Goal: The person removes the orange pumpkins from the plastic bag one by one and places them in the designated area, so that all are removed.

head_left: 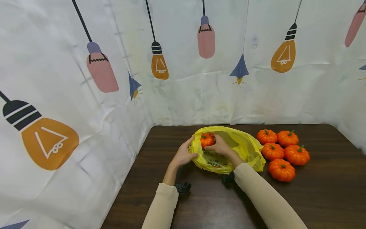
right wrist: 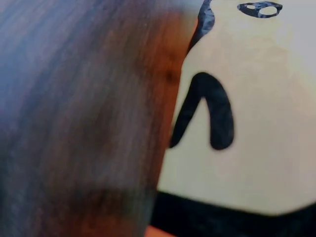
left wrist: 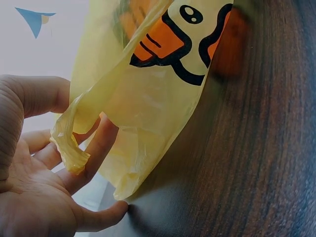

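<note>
A yellow plastic bag [head_left: 253, 151] lies on its side on the table, its mouth held wide towards me. My left hand [head_left: 183, 153] holds the left edge of that mouth; in the left wrist view the fingers [left wrist: 101, 148] wrap round a fold of the bag [left wrist: 153, 106]. Inside the bag, my right hand [head_left: 221, 146] grips a small orange pumpkin [head_left: 206, 140] near the left wall, with thumb and fingers on its right side. The right wrist view has only the bag's printed side [right wrist: 271, 148] and table, with the hand hidden.
Several shiny orange pumpkins with green stems, the nearest pumpkin [head_left: 281, 170] among them, sit grouped just right of the bag. The dark wooden table [head_left: 211, 203] backs onto a white wall covering [head_left: 183, 101] printed with hanging lamps.
</note>
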Motion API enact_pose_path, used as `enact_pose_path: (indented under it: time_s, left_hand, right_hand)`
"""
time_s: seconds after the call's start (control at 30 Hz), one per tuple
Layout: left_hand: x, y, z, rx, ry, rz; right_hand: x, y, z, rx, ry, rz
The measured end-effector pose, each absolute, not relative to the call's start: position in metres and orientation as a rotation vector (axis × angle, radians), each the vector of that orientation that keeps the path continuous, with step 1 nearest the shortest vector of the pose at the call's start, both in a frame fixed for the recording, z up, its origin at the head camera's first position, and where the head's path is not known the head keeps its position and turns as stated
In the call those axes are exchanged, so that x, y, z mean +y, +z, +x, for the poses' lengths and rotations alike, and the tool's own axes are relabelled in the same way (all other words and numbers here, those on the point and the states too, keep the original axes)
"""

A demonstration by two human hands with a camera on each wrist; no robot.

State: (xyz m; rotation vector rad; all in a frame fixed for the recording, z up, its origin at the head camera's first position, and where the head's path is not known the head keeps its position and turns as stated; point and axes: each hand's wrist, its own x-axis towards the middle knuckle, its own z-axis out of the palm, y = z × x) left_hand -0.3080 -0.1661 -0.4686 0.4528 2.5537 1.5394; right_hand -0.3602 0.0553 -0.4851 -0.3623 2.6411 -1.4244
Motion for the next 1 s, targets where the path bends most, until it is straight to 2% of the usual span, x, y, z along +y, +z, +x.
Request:
enact_pose_path:
  time_s: [0.43, 1.0]
  left_hand:
    - [-0.165, -0.468, -0.307, 2.561, 1.533, 0.461]
    - [-0.166, -0.469, -0.308, 2.596, 1.485, 0.459]
  right_hand:
    - [0.065, -0.485, -0.353, 2.628, -1.48, -0.336]
    - [0.091, -0.474, -0.324, 2.606, -1.511, -0.476]
